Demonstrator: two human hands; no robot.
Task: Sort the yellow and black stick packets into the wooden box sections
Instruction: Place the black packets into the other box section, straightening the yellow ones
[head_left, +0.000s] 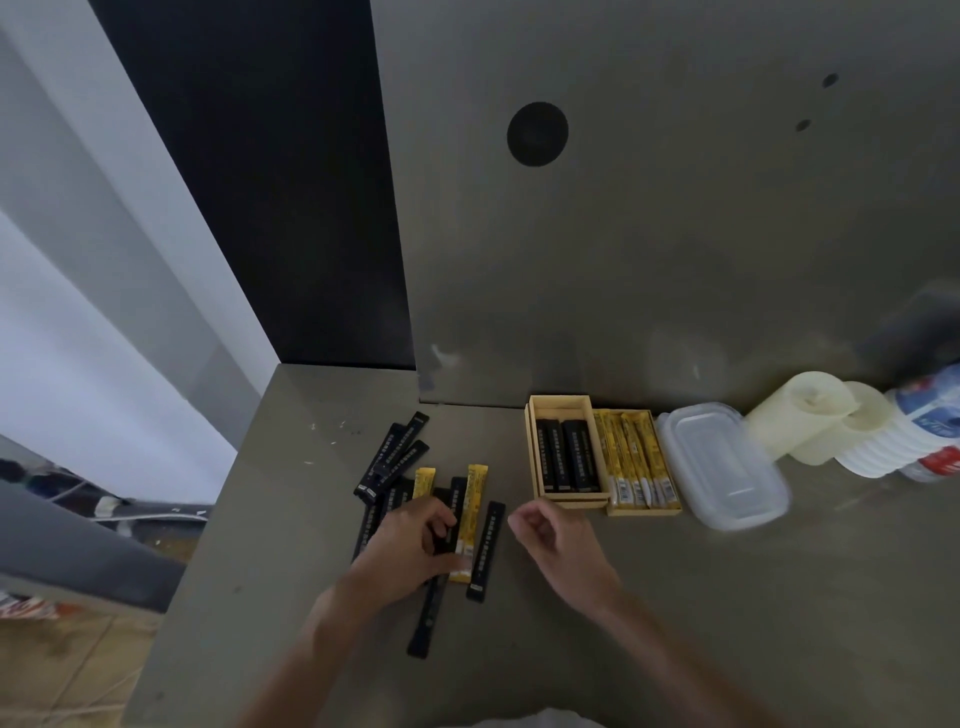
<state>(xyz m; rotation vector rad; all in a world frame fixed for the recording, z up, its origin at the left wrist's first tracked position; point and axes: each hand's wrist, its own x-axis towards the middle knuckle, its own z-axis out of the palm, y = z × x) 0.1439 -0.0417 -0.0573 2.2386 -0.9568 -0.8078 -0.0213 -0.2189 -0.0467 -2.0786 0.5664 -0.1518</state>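
Observation:
A loose pile of black stick packets (395, 457) and two yellow stick packets (475, 499) lies on the grey table. My left hand (410, 540) rests on the pile, fingers pinching a black packet beside the long yellow one. My right hand (550, 540) hovers just right of the pile, fingers loosely curled, holding nothing. The wooden box (531, 452) stands at the back right. Its left section holds black packets (569, 457). Its right section holds yellow packets (636, 462).
A clear plastic lidded container (722, 467) lies right of the box. Beyond it lie pale rolls (800, 415) and a stack of white cups with a bottle (930, 426). A grey wall rises behind. The table's left edge drops to the floor.

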